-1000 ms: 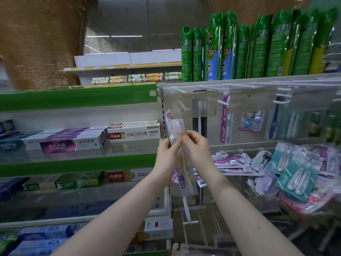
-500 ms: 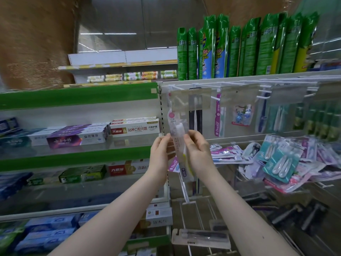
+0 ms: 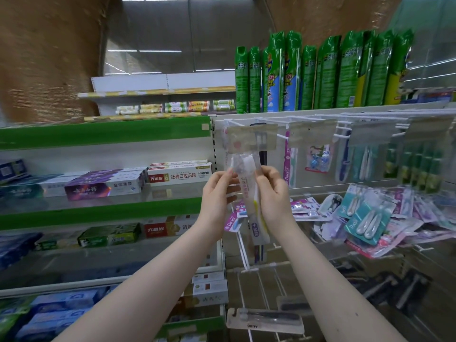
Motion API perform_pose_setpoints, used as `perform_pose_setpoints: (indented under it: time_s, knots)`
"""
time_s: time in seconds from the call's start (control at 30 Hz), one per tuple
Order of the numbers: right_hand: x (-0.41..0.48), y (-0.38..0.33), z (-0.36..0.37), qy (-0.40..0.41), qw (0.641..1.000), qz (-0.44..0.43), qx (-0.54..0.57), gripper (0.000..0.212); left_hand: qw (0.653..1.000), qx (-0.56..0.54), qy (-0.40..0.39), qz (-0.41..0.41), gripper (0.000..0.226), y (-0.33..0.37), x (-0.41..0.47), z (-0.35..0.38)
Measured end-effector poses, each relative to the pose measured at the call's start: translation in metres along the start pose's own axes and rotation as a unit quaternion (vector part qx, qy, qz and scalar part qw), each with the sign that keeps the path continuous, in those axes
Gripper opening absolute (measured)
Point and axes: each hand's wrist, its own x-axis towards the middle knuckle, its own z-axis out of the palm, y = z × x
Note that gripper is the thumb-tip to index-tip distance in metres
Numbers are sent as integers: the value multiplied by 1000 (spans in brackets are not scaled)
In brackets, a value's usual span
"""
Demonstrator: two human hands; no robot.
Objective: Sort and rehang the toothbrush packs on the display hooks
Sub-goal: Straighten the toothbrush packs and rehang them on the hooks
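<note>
A long clear toothbrush pack with pink print and a yellow handle stands upright between my hands. My left hand pinches its left edge near the top. My right hand grips its right side. The pack's top reaches up behind the clear label holder of the leftmost white display hook; whether it hangs on the hook is hidden. Further right, a pink Doctor pack and blue and teal packs hang on other hooks. A heap of loose toothbrush packs lies on the lower right.
Toothpaste boxes fill green-edged shelves on the left. Tall green spray cans stand on the top shelf above the hooks. A black toothbrush pack hangs low in front. White wire hooks stick out below my hands.
Both hands have lifted the clear pack higher, so its top now sits behind the leftmost hook's label holder. The view has moved closer to the display.
</note>
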Motion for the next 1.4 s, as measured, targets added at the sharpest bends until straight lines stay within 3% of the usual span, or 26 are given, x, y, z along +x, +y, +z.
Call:
perform_pose_setpoints:
  time_s: [0.23,0.43,0.63,1.0,1.4]
  knots:
    - [3,-1,0,6,1000,1,13,17,999,29,8,14,7,0,3,0]
    - [14,6,0,15,1000,8,1,17,999,39,13,12,3,-7,13,-2]
    - [30,25,3,6,999,24,-24,16,996,67,45,23,24,-17,28,-1]
    - [87,65,13,17,997,48,-49,13,987,139,73,43,36,-29,70,-1]
    - [152,98,35,40,989,137,-24,52,983,166,73,7,46,-45,103,5]
